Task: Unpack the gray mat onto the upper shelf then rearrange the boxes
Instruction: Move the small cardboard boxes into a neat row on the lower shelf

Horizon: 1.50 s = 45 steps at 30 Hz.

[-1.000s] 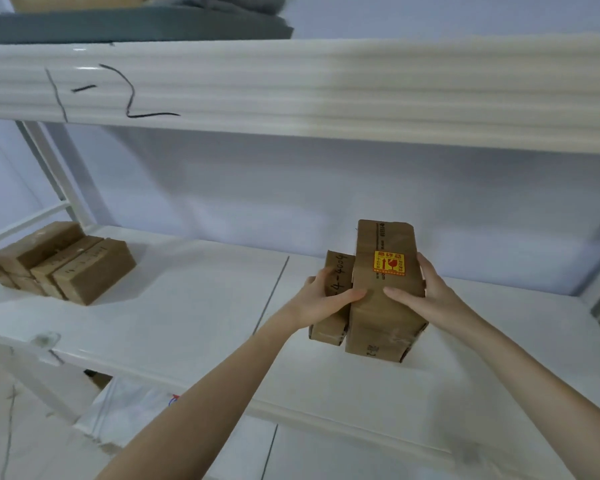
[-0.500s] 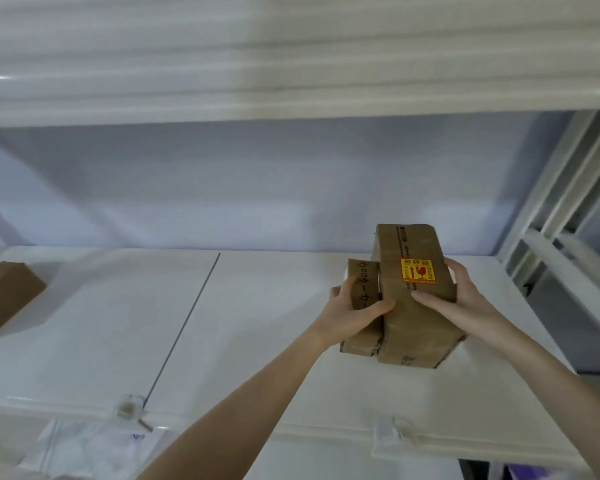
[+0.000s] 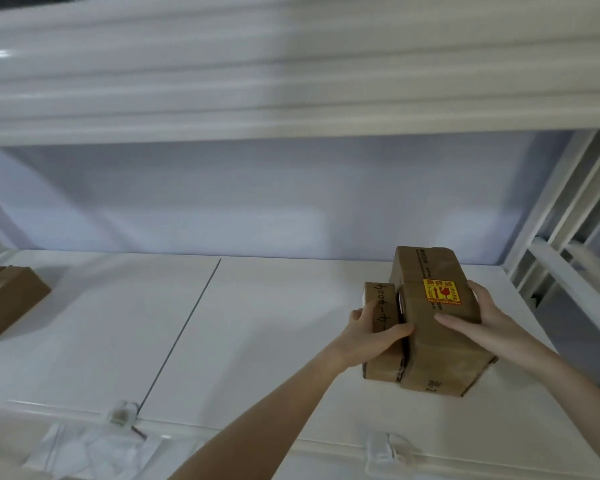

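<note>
Two brown cardboard boxes stand pressed side by side on the right part of the white lower shelf [image 3: 264, 327]. The larger box [image 3: 440, 344] carries a yellow and red fragile sticker on top. The smaller box [image 3: 381, 367] to its left has handwritten numbers. My left hand [image 3: 374, 337] grips the smaller box from the left, thumb reaching onto the larger one. My right hand [image 3: 471, 317] clasps the larger box from the right. The gray mat is out of view.
Another brown box [image 3: 7, 306] sits at the shelf's far left edge. The upper shelf's white beam [image 3: 291, 81] spans the top. White uprights [image 3: 561, 216] stand at the right. A crumpled clear plastic bag [image 3: 84, 452] lies below the shelf front.
Both hands have carried the pair of boxes to the right along the shelf. The view turned right too, so the left stack of boxes slid almost out of frame.
</note>
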Tool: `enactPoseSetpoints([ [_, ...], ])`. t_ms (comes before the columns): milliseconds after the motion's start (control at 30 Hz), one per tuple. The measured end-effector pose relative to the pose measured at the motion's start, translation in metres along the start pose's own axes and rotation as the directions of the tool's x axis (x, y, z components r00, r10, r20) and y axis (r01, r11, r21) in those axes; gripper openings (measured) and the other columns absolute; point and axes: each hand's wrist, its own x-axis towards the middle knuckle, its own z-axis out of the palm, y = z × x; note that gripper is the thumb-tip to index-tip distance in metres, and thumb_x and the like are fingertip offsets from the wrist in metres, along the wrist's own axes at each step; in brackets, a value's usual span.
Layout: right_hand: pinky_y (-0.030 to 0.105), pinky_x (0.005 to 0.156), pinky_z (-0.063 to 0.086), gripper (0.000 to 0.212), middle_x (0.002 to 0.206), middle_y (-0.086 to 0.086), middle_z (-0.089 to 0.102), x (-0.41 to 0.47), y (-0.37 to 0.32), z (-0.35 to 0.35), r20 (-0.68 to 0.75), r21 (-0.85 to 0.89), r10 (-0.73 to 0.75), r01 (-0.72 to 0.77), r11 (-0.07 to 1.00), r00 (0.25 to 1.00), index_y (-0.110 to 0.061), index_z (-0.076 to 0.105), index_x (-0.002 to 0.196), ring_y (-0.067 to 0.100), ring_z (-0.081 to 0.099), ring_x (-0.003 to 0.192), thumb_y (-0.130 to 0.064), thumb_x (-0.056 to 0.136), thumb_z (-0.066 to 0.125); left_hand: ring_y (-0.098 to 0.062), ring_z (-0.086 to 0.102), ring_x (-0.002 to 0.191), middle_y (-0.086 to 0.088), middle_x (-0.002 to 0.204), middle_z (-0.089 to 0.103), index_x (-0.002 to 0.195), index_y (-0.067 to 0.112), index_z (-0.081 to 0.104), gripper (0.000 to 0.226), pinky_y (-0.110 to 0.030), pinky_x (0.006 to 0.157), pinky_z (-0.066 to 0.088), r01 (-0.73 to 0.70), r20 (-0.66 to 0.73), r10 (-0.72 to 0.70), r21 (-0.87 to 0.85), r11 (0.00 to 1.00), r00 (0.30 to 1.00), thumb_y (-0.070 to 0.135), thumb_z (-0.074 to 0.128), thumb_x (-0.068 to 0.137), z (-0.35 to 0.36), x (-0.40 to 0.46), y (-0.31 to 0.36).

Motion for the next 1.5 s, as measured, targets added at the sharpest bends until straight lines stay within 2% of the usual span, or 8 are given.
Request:
enactPoseSetpoints([
  [133,0.045,0.101,0.043,0.104,0.139,-0.001,0.04,-0.006,-0.007,0.0,-0.015,-0.122,-0.042,0.039,0.992,0.999,-0.037,0.019,0.145,0.02,0.043,0.126,-0.069,0.059,0.069,-0.023,0.021,0.143,0.001,0.158,0.01,0.149,0.038,0.008,0.086,-0.04,0.112,0.026,-0.025,0.002,0.025,0.038,0.999,1.0,0.062,0.056,0.081,-0.001,-0.003,-0.001],
  [233,0.046,0.112,0.03,0.092,0.153,0.003,0.021,-0.013,-0.019,0.004,-0.092,-0.195,-0.067,0.048,0.98,0.993,-0.029,0.018,0.148,0.024,0.026,0.14,-0.053,0.074,0.068,-0.022,0.016,0.146,0.004,0.16,0.006,0.149,0.039,0.01,0.085,-0.043,0.116,0.023,-0.055,-0.032,0.057,0.057,0.997,0.998,0.064,0.054,0.08,-0.01,-0.008,-0.004],
  [367,0.043,0.114,0.024,0.08,0.155,-0.001,0.018,-0.018,-0.042,0.014,-0.11,-0.254,-0.207,0.174,0.951,0.972,-0.03,0.024,0.146,0.02,0.019,0.143,-0.048,0.079,0.065,-0.025,0.012,0.147,0.008,0.16,0.006,0.149,0.038,0.011,0.092,-0.053,0.115,0.021,-0.092,-0.135,0.107,0.113,0.989,0.985,0.073,0.052,0.075,-0.037,-0.02,-0.007],
  [633,0.04,0.113,0.023,0.076,0.158,-0.003,0.014,-0.02,-0.108,0.069,-0.02,-0.255,-0.374,0.357,0.898,0.927,-0.031,0.024,0.147,0.018,0.018,0.144,-0.043,0.083,0.063,-0.008,0.017,0.144,0.009,0.158,0.016,0.151,0.027,0.015,0.075,-0.021,0.108,0.017,-0.261,-0.424,0.26,0.055,0.964,0.868,0.045,0.055,0.09,-0.122,-0.077,-0.023],
  [733,0.029,0.11,0.022,0.076,0.156,-0.005,0.017,-0.02,-0.134,0.102,0.025,-0.23,-0.448,0.441,0.868,0.894,-0.028,0.023,0.147,0.015,0.021,0.142,-0.038,0.085,0.063,-0.006,0.018,0.144,0.011,0.157,0.021,0.151,0.024,0.017,0.074,-0.017,0.106,0.016,-0.271,-0.515,0.274,0.082,0.959,0.813,0.041,0.056,0.091,-0.162,-0.101,-0.038],
  [1100,0.029,0.115,0.022,0.09,0.154,0.004,0.021,-0.021,-0.26,0.295,0.213,-0.149,-0.562,0.595,0.79,0.799,-0.02,0.015,0.149,0.016,0.025,0.142,-0.031,0.079,0.071,-0.009,0.02,0.144,0.008,0.157,0.022,0.15,0.025,0.019,0.074,-0.019,0.106,0.017,-0.17,-0.715,0.2,0.114,0.979,0.67,0.042,0.058,0.09,-0.335,-0.206,-0.147],
  [1333,0.018,0.107,0.018,0.091,0.156,-0.002,0.015,-0.028,-0.327,0.434,0.366,-0.139,-0.585,0.664,0.735,0.724,-0.023,0.011,0.149,0.012,0.02,0.143,-0.035,0.08,0.069,-0.014,0.028,0.142,0.004,0.155,0.028,0.148,0.026,0.022,0.084,-0.041,0.116,0.028,-0.119,-0.782,0.07,-0.005,0.993,0.619,0.055,0.062,0.08,-0.443,-0.265,-0.226],
  [1500,0.016,0.104,0.016,0.091,0.156,-0.005,0.013,-0.033,-0.361,0.526,0.454,-0.091,-0.565,0.667,0.74,0.689,-0.026,0.009,0.149,0.009,0.017,0.143,-0.036,0.081,0.069,-0.017,0.03,0.139,0.001,0.153,0.024,0.147,0.026,0.026,0.071,-0.028,0.108,0.028,-0.025,-0.802,0.017,0.003,1.0,0.597,0.044,0.06,0.088,-0.504,-0.291,-0.286],
])
